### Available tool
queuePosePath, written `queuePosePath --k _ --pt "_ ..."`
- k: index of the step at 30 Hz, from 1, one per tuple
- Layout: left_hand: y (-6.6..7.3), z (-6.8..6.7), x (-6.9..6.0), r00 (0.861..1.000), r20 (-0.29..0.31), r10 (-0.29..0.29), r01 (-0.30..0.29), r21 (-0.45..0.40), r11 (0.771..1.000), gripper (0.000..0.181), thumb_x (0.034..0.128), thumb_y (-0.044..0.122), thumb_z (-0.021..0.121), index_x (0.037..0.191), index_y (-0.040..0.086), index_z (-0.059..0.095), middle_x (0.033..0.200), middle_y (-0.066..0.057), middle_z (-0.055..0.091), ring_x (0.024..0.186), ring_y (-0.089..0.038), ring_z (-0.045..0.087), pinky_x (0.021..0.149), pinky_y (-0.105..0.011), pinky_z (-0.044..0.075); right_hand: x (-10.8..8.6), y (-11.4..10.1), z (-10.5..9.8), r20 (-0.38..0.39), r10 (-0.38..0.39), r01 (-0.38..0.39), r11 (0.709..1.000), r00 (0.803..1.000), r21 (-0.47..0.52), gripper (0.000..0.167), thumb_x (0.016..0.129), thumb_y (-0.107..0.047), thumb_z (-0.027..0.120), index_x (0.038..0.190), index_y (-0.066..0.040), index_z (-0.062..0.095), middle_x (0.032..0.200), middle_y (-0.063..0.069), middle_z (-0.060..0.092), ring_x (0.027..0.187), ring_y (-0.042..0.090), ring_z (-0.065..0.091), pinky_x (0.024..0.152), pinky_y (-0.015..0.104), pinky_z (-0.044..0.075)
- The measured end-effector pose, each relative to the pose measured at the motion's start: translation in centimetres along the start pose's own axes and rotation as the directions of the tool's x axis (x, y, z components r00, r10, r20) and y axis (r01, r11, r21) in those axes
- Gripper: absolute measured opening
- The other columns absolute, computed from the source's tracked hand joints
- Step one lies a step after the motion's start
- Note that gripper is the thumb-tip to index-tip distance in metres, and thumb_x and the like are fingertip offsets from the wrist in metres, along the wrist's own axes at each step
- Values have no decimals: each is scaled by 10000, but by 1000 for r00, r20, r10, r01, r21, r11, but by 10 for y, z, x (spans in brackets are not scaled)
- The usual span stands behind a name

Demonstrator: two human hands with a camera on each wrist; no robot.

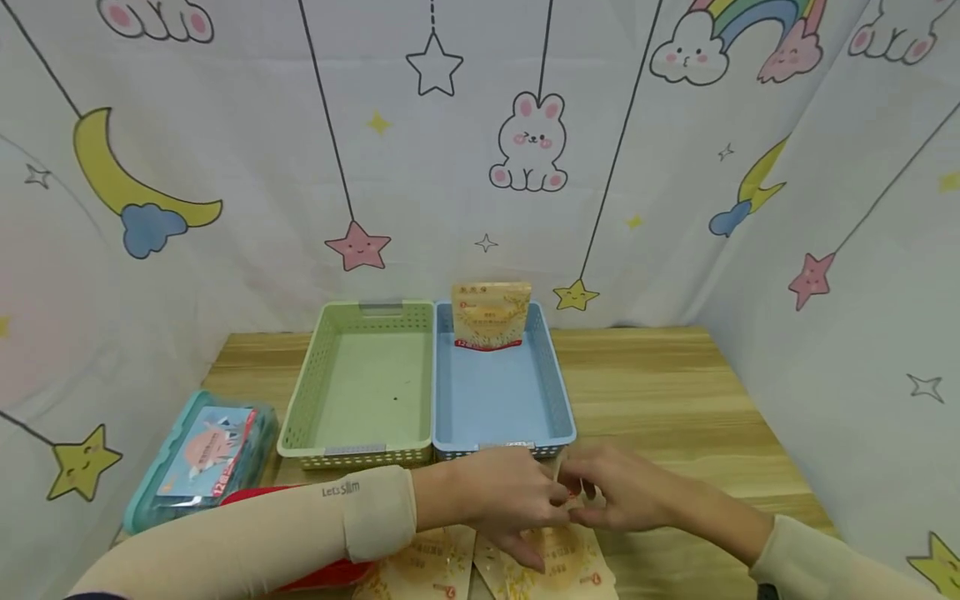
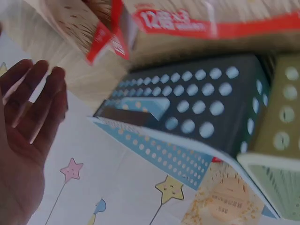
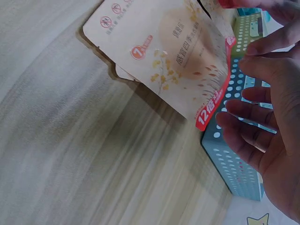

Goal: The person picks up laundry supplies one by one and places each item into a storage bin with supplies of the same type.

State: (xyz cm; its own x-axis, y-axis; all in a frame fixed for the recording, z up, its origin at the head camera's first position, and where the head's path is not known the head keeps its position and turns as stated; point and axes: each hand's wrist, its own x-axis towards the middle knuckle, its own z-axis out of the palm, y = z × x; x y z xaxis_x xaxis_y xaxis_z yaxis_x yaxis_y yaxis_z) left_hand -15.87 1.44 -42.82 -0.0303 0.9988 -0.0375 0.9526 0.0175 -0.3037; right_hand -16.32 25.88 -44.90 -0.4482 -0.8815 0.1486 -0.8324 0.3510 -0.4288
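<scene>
Over some beige pouches with red bands, my left hand (image 1: 506, 496) and right hand (image 1: 622, 487) come close together, just in front of the blue basket (image 1: 498, 392). In the left wrist view, the fingers of my left hand (image 2: 30, 122) look relaxed, with its thumb hidden. My right hand (image 3: 274, 117) has loosely bent fingers in the right wrist view, beside the banded edge of a pouch (image 3: 173, 56); nothing visible lies between them. Another pouch (image 1: 427, 562) lies nearer the table's front. The hands partly cover the pouches, so light contact is hard to judge.
One beige pouch (image 1: 491, 317) stands upright at the back of the blue basket. A green basket (image 1: 303, 392) adjoins it on the left. Farther left lies a teal pack (image 1: 202, 458), and a red item (image 1: 330, 575) shows beneath my left forearm. A patterned cloth (image 1: 420, 167) hangs behind the table.
</scene>
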Motion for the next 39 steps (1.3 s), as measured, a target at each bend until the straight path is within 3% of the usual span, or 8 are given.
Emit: queuePosePath --k 9,16,21,24,28,32,35,39 --pt "17 -9 18 975 223 -24 37 -57 998 691 912 837 543 1458 419 605 1175 198 647 723 16 580 563 -204 502 -7 -6 10 138 75 -79 997 988 18 191 932 -296 810 1032 -280 648 893 -152 616 728 -6 577 649 99 443" --pt "35 -5 37 957 288 31 -11 -68 998 515 880 785 669 1281 463 682 1175 221 631 861 0 613 676 -196 534 -11 -12 19 215 85 -74 995 973 -61 279 831 -354 874 860 -297 603 803 -251 542 691 -103 470 624 55 367" --pt "49 2 40 963 267 26 -18 -34 999 232 916 521 779 1127 456 705 1054 249 655 776 4 587 657 -215 537 -17 -16 24 233 69 -40 991 970 -124 326 775 -394 902 812 -283 598 726 -222 506 643 -101 397 574 68 305" --pt "54 5 39 968 252 -6 12 -21 1000 69 954 398 752 945 423 688 960 247 645 695 3 536 587 -235 528 -20 -17 25 243 47 -9 988 969 -153 333 782 -419 898 795 -267 602 714 -228 488 634 -100 377 562 75 292" --pt "61 9 37 974 225 -15 15 1 1000 207 971 343 726 792 405 641 827 230 636 606 -3 487 529 -237 507 -22 -22 31 260 23 31 978 965 -204 367 769 -489 887 743 -270 594 694 -244 470 613 -100 359 542 89 282" --pt "65 13 34 989 144 38 -43 32 999 314 973 328 702 702 395 558 688 230 563 537 -3 398 487 -215 446 -22 -26 35 290 24 45 972 957 -229 337 749 -454 874 684 -288 589 660 -267 448 587 -88 353 528 108 280" --pt "66 17 30 994 83 72 -77 56 995 349 997 304 671 694 381 517 653 227 504 533 -7 351 481 -203 406 -21 -27 40 303 16 61 969 953 -240 286 733 -381 861 667 -299 595 648 -271 436 579 -75 359 526 113 288" --pt "66 21 28 995 65 79 -85 93 992 336 1010 290 650 711 375 525 661 224 495 545 -3 353 500 -195 405 -21 -26 47 302 -5 84 965 953 -248 257 752 -383 842 677 -296 612 657 -267 463 584 -82 367 534 99 298"
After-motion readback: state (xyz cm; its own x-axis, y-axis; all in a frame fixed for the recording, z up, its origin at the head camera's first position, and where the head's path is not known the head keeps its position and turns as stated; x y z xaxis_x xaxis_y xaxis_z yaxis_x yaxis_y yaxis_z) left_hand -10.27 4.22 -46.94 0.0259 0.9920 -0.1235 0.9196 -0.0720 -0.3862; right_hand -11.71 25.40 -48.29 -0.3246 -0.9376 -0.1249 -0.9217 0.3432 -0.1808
